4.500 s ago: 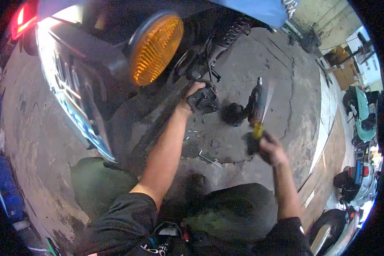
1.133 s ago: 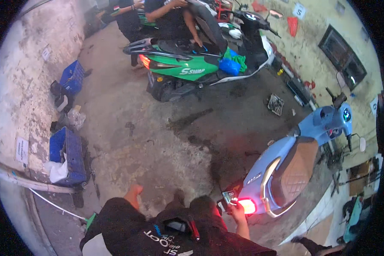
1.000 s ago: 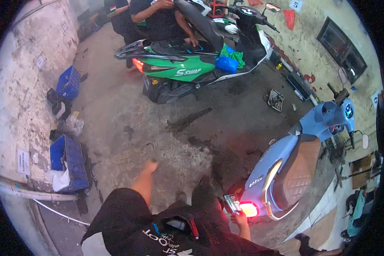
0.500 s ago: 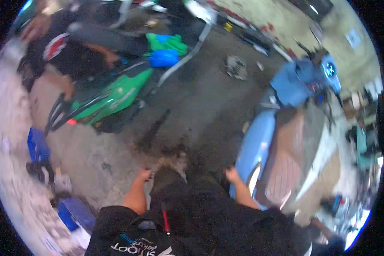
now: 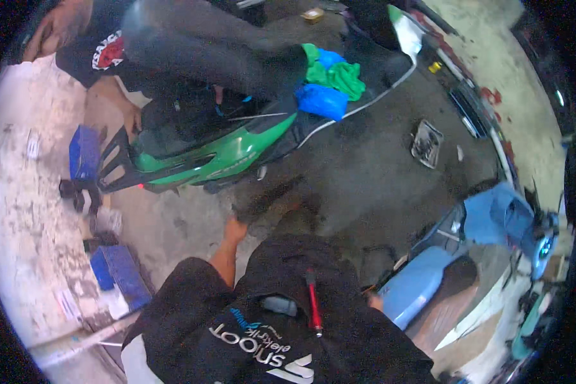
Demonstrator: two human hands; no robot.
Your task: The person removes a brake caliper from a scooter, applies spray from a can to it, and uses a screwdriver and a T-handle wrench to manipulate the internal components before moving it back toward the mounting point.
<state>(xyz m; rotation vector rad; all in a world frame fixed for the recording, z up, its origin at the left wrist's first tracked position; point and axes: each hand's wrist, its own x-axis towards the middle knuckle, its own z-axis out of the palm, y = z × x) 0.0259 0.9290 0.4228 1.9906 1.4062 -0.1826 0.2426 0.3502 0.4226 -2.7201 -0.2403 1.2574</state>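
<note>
My left hand (image 5: pixel 235 228) hangs low over the floor between my body and a green-and-black scooter (image 5: pixel 237 150). Nothing can be made out in it, and its fingers are too blurred and dark to read. Down at my other side, my right hand (image 5: pixel 375 301) is beside the rear of a light blue scooter (image 5: pixel 416 281). Only a small part of that hand shows; its fingers are hidden, and I cannot tell whether it touches the bodywork. A red pen (image 5: pixel 314 304) is clipped at the chest of my black shirt (image 5: pixel 237 345).
Another person (image 5: pixel 198 38) leans over the green scooter, a hand (image 5: pixel 132 120) near its tail. Green and blue cloths (image 5: pixel 323 99) lie on that scooter. Blue bins (image 5: pixel 120 275) stand along the left wall. A shallow tray (image 5: pixel 427 144) lies on the dark floor.
My view has swung to the right-hand side less and turned, so both scooters sit further right in it. My right hand has become mostly hidden beside the blue scooter.
</note>
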